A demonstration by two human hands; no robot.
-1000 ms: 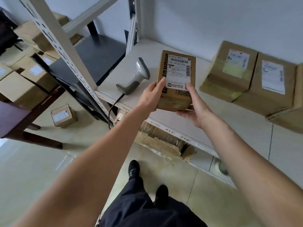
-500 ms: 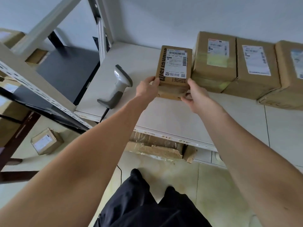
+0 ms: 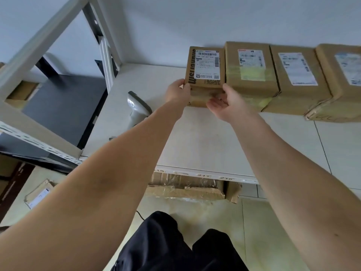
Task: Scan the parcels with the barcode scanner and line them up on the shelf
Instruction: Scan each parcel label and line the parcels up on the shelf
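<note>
A small brown parcel [image 3: 205, 65] with a white barcode label on top sits at the back of the white shelf [image 3: 205, 143], its right side against the first of three larger parcels [image 3: 252, 75] lined along the wall. My left hand [image 3: 177, 92] grips its front left corner, thumb on top. On the other side, my right hand [image 3: 224, 106] holds the front right corner, with the thumb up the edge and the fingers against the front face. The grey barcode scanner [image 3: 136, 108] lies on the shelf left of my left forearm, which partly hides it.
Two more labelled parcels [image 3: 297, 79] [image 3: 343, 79] continue the row to the right. A metal shelf post [image 3: 105, 51] and a black shelf board [image 3: 62, 106] stand at the left. A small parcel [image 3: 39, 196] lies on the floor, and flattened cardboard [image 3: 185, 188] lies under the shelf.
Both hands carried the small parcel from above the shelf's front to the back, setting it against the row of larger parcels. The scanner has not moved.
</note>
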